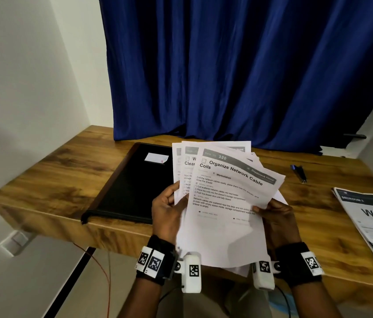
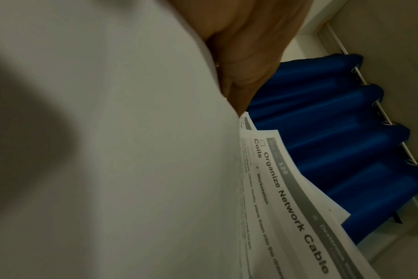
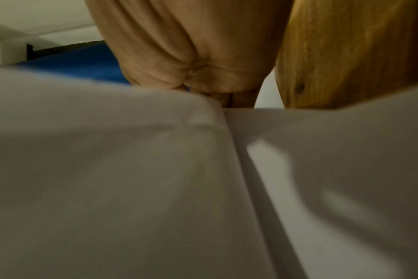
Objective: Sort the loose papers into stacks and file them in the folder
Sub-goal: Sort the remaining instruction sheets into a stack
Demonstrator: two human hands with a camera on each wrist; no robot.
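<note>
Both hands hold up a fanned bundle of printed papers (image 1: 224,191) over the desk's front edge. The top sheet (image 2: 298,203) reads "Organize Network Cable Coils". My left hand (image 1: 169,210) grips the bundle's left side, thumb on the front. My right hand (image 1: 275,214) pinches the top sheet's right edge, with its fingers hidden behind the paper. A black folder (image 1: 130,184) lies closed on the desk to the left, with a small white label (image 1: 157,158) on its cover. In the right wrist view, blurred white sheets (image 3: 155,179) fill most of the picture below my palm.
A second stack of printed papers (image 1: 371,228) lies at the desk's right edge. A dark pen-like object with a blue part (image 1: 299,172) rests at the back right. A blue curtain (image 1: 249,70) hangs behind the wooden desk (image 1: 43,191). A red cable (image 1: 103,269) hangs below.
</note>
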